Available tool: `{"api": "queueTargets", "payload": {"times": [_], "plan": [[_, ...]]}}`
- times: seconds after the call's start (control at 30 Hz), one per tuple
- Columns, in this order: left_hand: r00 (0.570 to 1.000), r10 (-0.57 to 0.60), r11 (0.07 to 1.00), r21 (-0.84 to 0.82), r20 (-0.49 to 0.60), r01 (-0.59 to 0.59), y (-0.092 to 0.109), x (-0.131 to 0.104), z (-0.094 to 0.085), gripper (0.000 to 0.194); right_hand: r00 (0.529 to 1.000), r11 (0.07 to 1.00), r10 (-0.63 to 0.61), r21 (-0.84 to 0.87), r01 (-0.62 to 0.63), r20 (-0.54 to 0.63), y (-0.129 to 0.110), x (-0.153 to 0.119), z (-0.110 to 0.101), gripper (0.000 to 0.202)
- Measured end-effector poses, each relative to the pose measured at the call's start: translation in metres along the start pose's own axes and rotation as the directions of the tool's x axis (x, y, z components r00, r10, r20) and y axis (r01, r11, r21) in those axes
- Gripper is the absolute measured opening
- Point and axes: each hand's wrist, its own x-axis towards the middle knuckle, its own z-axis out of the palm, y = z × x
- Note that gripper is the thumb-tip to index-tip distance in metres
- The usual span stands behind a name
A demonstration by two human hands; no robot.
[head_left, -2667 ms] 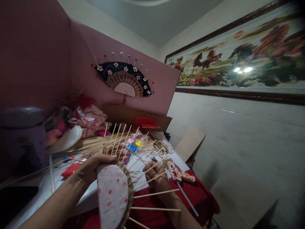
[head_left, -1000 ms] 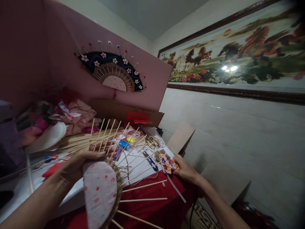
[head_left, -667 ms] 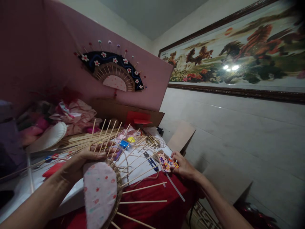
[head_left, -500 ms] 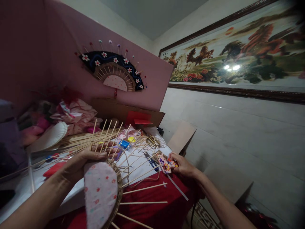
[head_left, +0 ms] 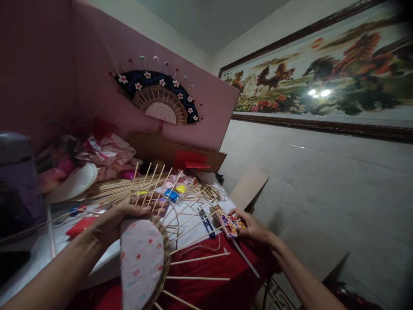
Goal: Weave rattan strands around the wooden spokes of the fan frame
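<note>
My left hand (head_left: 140,207) is closed around the upper edge of a half-round fan frame (head_left: 142,258), its fingers among the sticks. The frame has a pale, flower-dotted half-disc, a braided twine rim and thin wooden sticks (head_left: 200,259) fanning out to the right. To the right, my right hand (head_left: 250,224) is closed on a flower-patterned glue gun (head_left: 228,224), partly hidden by the fingers. A long whitish glue stick (head_left: 247,258) trails from it towards me. Just left of the glue gun, a dark blue cutting tool (head_left: 206,223) lies on the white sheet.
Loose wooden sticks (head_left: 112,185), a blue packet (head_left: 172,195) and twine (head_left: 216,192) lie behind the frame. A cardboard strip (head_left: 155,144) stands at the back. A finished fan (head_left: 161,86) hangs above. Red cloth (head_left: 206,292) covers the front; a purple container (head_left: 21,185) stands left.
The whole view has shifted a little, so most things sit slightly further right. The glue gun has turned slightly in my right hand. My left hand keeps its hold on the fan frame.
</note>
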Motion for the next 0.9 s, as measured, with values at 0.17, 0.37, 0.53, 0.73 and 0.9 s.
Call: {"api": "queueTargets", "payload": {"times": [0.17, 0.37, 0.53, 0.73, 0.9], "plan": [[1.000, 0.002, 1.000, 0.000, -0.001, -0.002, 0.000, 0.001, 0.000, 0.042, 0.995, 0.994, 0.073, 0.087, -0.067, -0.068, 0.005, 0.001, 0.000, 0.023], [1.000, -0.014, 1.000, 0.009, -0.024, 0.014, -0.001, 0.003, -0.004, 0.048, 0.977, 0.959, 0.177, 0.247, -0.143, -0.123, 0.003, -0.002, 0.002, 0.024], [0.999, -0.025, 0.999, 0.023, -0.024, 0.026, -0.003, 0.005, -0.007, 0.046, 0.972, 0.884, 0.206, 0.447, -0.135, -0.114, -0.002, -0.003, 0.004, 0.028], [0.999, -0.030, 0.998, 0.058, -0.039, 0.032, -0.003, 0.006, -0.006, 0.049, 0.969, 0.743, 0.216, 0.664, -0.081, -0.123, -0.014, -0.008, 0.001, 0.027], [0.999, -0.043, 0.997, 0.070, -0.031, 0.045, -0.004, 0.007, -0.008, 0.047, 0.969, 0.619, 0.235, 0.780, -0.087, -0.079, -0.031, -0.012, 0.003, 0.024]]}}
